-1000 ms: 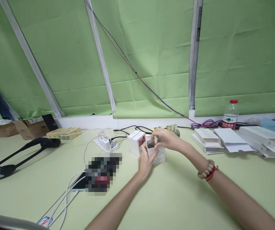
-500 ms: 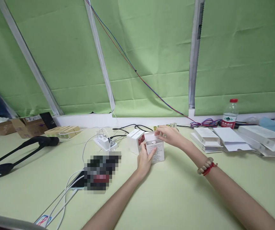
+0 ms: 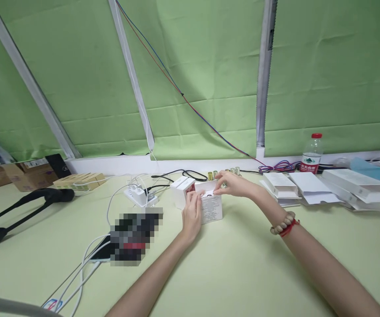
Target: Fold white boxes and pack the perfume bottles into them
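Note:
A small white carton (image 3: pixel 212 208) with printed text stands on the green table (image 3: pixel 243 273). My left hand (image 3: pixel 191 214) grips its left side, thumb up at the top edge. My right hand (image 3: pixel 232 183), with a bead bracelet at the wrist, pinches the carton's top flap at its far right corner. A second white box with a red picture (image 3: pixel 180 191) stands just behind and to the left. Several small gold-capped bottles (image 3: pixel 223 172) stand behind the hands.
A white power strip with plugs and cables (image 3: pixel 139 195) lies to the left, with a blurred dark object (image 3: pixel 133 235) nearer. Flat white boxes (image 3: pixel 304 187) and a water bottle (image 3: pixel 310 155) are on the right. A black handled tool (image 3: pixel 21 207) and cardboard boxes (image 3: pixel 27 174) sit far left.
A second ago my right hand was pushing a small bottle down into the open carton. The bottle is now inside and both hands have moved to the top flap.

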